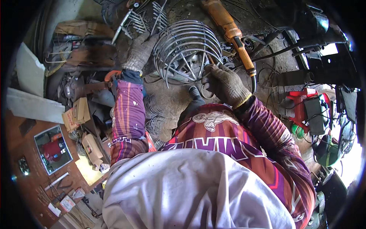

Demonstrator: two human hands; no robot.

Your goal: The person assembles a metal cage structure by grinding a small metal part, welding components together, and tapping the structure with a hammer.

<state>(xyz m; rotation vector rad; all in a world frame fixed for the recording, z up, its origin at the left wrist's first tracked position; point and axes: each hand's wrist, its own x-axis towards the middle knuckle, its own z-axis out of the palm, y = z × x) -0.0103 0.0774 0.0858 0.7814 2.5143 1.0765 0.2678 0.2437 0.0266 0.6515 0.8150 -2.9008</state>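
A rounded cage of bent metal rods [187,38] stands in front of me, its curved bars stacked in bands. My left hand [139,51], in a grey knit glove, is at the cage's left side, its fingers closed around a thin metal rod [158,17] that slants up and away. At the cage's near right edge is my gloved right hand [227,84], fingers pinched together. A short brown rod [211,59] shows just beyond those fingertips; whether they grip it or a bar of the cage is hidden.
An orange angle grinder [228,30] lies right of the cage, its cord trailing toward me. Metal pieces with rows of short bars [137,21] lie at the far left. Wire rings [154,114] are stacked by my left forearm. A red stool [299,107] stands at right.
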